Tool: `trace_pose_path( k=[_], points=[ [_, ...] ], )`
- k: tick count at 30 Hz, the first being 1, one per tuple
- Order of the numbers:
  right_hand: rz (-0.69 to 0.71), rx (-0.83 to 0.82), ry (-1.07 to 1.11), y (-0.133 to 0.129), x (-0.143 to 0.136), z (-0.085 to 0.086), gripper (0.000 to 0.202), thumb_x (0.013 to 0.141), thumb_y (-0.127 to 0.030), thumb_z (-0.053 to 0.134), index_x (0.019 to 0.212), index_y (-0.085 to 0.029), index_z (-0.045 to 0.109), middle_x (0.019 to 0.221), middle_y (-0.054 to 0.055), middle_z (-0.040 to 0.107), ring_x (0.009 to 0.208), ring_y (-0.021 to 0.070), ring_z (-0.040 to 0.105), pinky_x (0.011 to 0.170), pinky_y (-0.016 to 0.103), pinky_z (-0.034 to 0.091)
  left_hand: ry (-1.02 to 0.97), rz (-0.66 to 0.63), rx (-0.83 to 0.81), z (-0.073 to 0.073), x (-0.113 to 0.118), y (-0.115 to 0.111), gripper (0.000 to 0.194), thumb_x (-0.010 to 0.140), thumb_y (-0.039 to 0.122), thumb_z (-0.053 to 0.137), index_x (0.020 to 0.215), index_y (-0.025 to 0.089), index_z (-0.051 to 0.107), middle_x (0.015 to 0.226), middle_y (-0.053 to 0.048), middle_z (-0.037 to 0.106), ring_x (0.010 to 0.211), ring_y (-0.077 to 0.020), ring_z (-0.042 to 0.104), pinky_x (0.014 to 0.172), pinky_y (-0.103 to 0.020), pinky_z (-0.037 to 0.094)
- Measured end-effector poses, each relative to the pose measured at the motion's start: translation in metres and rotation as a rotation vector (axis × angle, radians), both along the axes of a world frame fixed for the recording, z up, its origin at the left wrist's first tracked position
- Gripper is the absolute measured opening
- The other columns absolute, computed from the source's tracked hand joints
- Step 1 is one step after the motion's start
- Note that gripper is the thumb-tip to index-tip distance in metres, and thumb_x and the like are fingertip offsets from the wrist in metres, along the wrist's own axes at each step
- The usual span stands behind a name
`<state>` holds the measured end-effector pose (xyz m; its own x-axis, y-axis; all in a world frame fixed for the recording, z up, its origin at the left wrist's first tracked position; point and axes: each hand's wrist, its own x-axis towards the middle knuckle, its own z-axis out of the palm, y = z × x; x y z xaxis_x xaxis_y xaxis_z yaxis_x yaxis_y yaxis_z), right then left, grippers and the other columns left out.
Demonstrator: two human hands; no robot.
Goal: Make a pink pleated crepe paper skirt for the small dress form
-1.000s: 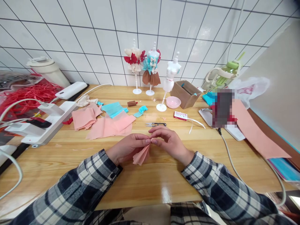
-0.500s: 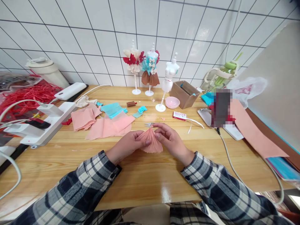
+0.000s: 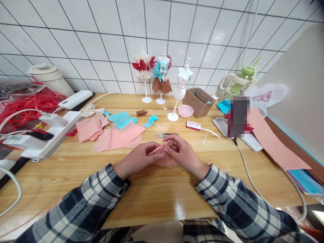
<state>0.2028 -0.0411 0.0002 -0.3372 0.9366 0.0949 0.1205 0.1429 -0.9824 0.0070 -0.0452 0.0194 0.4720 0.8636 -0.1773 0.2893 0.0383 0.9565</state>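
Observation:
A piece of pink crepe paper (image 3: 165, 162), gathered into pleats, is held between both hands just above the table. My left hand (image 3: 139, 157) pinches its left side with thumb and fingers. My right hand (image 3: 182, 152) grips the pleats near the bunched top, partly covering them. Just beyond the fingers lie small thread snips (image 3: 162, 135). Flat pink crepe sheets (image 3: 116, 139) and a blue crepe piece (image 3: 121, 119) rest to the left. A bare white mini mannequin (image 3: 181, 87) stands farther back.
Two dressed mannequins (image 3: 161, 71) stand by the tiled wall. Behind the hands are a pink bowl (image 3: 185, 111), a cardboard box (image 3: 198, 103) and a small white-and-red box (image 3: 193, 125). A power strip (image 3: 53, 135) sits left; a blurred phone-like object (image 3: 238, 116) stands right.
My right fingers have shifted down from the gathered top, and both hands have drawn closer over the pleats. The snips now show more fully. Less of the pink fan is visible.

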Motion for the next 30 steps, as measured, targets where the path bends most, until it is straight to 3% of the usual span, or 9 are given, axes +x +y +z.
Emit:
trace_pose_path(
  k=[3,5,7,11,16,18,23,26,30],
  points=[
    [0.028,-0.019,0.005,-0.003,-0.001,0.003,0.041,0.082,-0.034,0.067,0.117,-0.021,0.052,0.071,-0.004,0.057,0.056,0.0095,0.05,0.051,0.022,0.038,-0.002,0.1,0.008,-0.001,0.0,0.001,0.032,0.077,0.047,0.067,0.081,0.015,0.068,0.078,-0.001,0.065,0.074,-0.0166,0.056,0.069,-0.025,0.041],
    [0.053,-0.083,0.033,-0.002,0.0,0.005,0.052,0.08,-0.034,0.069,0.125,-0.021,0.048,0.072,-0.005,0.059,0.058,0.0102,0.053,0.053,0.022,0.04,-0.012,0.091,-0.018,-0.002,-0.001,0.001,0.031,0.076,0.046,0.069,0.077,0.015,0.066,0.072,0.001,0.061,0.069,-0.0144,0.052,0.064,-0.024,0.038],
    [0.068,-0.121,0.057,-0.001,0.0,0.007,0.048,0.075,-0.034,0.073,0.117,-0.02,0.056,0.076,-0.002,0.062,0.067,0.012,0.057,0.061,0.025,0.045,-0.062,0.044,-0.076,-0.003,-0.002,0.001,0.031,0.076,0.045,0.071,0.074,0.015,0.065,0.069,0.003,0.057,0.066,-0.0126,0.049,0.062,-0.022,0.036],
    [0.03,-0.24,0.205,0.0,0.0,0.007,0.027,0.068,-0.037,0.079,0.078,-0.017,0.065,0.076,0.0,0.065,0.071,0.0128,0.058,0.07,0.027,0.046,-0.172,-0.023,-0.173,-0.005,-0.003,-0.001,0.027,0.074,0.04,0.074,0.073,0.015,0.063,0.067,0.004,0.055,0.063,-0.0104,0.048,0.06,-0.021,0.036],
    [0.14,-0.638,0.458,-0.004,-0.001,0.008,0.03,0.063,-0.036,0.083,0.076,-0.014,0.066,0.072,0.001,0.065,0.063,0.0117,0.058,0.062,0.025,0.044,-0.161,-0.166,-0.184,-0.002,-0.009,0.0,0.034,0.075,0.048,0.072,0.08,0.014,0.072,0.071,-0.001,0.065,0.068,-0.0153,0.056,0.064,-0.025,0.042],
    [0.122,-0.632,0.431,-0.003,-0.002,0.007,0.031,0.063,-0.037,0.083,0.075,-0.014,0.066,0.072,0.001,0.065,0.063,0.0114,0.056,0.062,0.024,0.043,-0.161,-0.171,-0.136,-0.001,-0.01,0.002,0.042,0.074,0.053,0.071,0.086,0.014,0.073,0.081,-0.004,0.069,0.079,-0.0203,0.06,0.074,-0.029,0.046],
    [0.045,-0.376,0.237,0.001,-0.004,0.002,0.03,0.064,-0.039,0.082,0.071,-0.015,0.066,0.07,-0.002,0.063,0.066,0.0105,0.054,0.065,0.024,0.04,-0.061,0.046,-0.03,-0.004,-0.007,0.004,0.035,0.074,0.05,0.072,0.079,0.015,0.072,0.077,-0.003,0.069,0.075,-0.0175,0.059,0.073,-0.027,0.045],
    [0.039,-0.446,0.356,0.0,-0.004,0.001,0.029,0.068,-0.04,0.081,0.078,-0.016,0.068,0.075,-0.001,0.066,0.07,0.0118,0.057,0.069,0.025,0.043,-0.13,0.156,-0.077,-0.008,-0.003,0.003,0.028,0.074,0.044,0.074,0.074,0.016,0.072,0.074,-0.001,0.069,0.072,-0.0157,0.058,0.072,-0.027,0.044],
    [0.092,-0.658,0.629,-0.003,-0.002,0.001,0.036,0.077,-0.043,0.073,0.103,-0.018,0.07,0.1,0.006,0.071,0.086,0.0176,0.063,0.076,0.031,0.049,-0.31,0.35,-0.093,-0.012,-0.002,0.004,0.023,0.074,0.04,0.076,0.077,0.017,0.073,0.079,-0.001,0.07,0.077,-0.0153,0.059,0.076,-0.026,0.045]
  ],
)
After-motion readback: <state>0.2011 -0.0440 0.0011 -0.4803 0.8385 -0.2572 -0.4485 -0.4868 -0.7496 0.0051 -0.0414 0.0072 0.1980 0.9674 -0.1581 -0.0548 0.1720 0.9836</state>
